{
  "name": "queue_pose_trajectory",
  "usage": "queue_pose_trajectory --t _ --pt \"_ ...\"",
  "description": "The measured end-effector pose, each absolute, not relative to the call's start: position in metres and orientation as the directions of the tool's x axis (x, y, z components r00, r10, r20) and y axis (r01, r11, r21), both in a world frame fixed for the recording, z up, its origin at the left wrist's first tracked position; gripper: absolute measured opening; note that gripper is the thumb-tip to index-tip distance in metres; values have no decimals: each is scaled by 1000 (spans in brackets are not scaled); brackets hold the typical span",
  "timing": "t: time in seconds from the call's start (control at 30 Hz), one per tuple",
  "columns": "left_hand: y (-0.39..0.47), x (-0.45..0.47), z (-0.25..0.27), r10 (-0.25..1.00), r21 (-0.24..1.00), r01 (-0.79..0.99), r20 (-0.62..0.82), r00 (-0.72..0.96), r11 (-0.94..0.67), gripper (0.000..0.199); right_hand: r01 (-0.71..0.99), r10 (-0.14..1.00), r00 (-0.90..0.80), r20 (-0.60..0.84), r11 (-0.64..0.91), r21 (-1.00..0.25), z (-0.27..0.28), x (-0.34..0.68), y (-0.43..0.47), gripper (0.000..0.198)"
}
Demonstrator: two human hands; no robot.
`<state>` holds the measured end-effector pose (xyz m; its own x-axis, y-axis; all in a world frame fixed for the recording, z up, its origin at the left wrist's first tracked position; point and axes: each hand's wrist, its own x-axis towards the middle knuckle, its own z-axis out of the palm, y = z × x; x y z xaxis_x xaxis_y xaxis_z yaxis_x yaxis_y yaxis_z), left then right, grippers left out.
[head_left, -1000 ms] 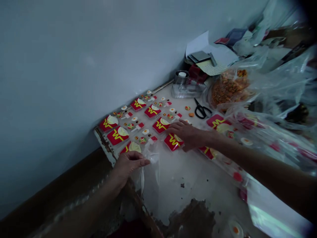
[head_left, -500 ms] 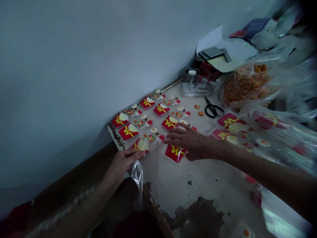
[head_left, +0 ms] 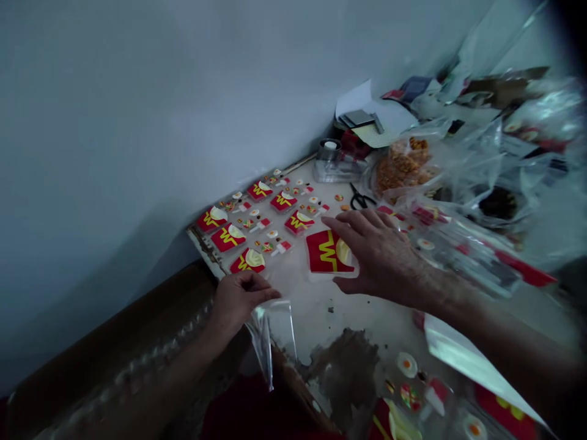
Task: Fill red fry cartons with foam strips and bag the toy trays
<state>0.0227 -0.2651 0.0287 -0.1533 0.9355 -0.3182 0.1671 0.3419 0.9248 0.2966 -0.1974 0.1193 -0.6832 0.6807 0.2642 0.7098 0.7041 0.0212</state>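
Note:
My left hand (head_left: 238, 300) pinches the top edge of a clear plastic bag (head_left: 280, 324), which hangs over the table's front edge. Between the thumb and fingers of my right hand (head_left: 387, 256) is a flat red piece (head_left: 318, 252) with a yellow zigzag and a cream shape, inside a clear border. Left of it, similar red pieces (head_left: 228, 237) lie in rows on the table. Small fried-egg, burger and pink-and-white popsicle-shaped pieces (head_left: 280, 247) are set among them.
Black scissors (head_left: 361, 198) and a clear plastic box (head_left: 339, 170) lie farther back. Bags of orange-brown pieces (head_left: 397, 171) and clear packaging crowd the right side. More pieces (head_left: 409, 397) lie at front right. A wall (head_left: 160, 104) borders the far side.
My right hand has grasped a red piece and lifted it off the table. My left hand has shifted slightly right with the bag, which now shows more fully. The view has turned right.

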Motion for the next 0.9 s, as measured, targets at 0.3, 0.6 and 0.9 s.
queue_pose_trajectory --t 0.3,0.6,0.9 --pt "-271 48 43 963 918 331 -258 80 218 39 811 765 -574 292 581 70 110 321 -246 92" --pt "-264 75 29 905 874 435 -347 247 217 36 872 807 -455 376 490 3 103 331 -263 91" --pt "-253 98 35 812 875 388 -439 384 290 37 864 813 -487 319 501 41 84 348 -281 91"
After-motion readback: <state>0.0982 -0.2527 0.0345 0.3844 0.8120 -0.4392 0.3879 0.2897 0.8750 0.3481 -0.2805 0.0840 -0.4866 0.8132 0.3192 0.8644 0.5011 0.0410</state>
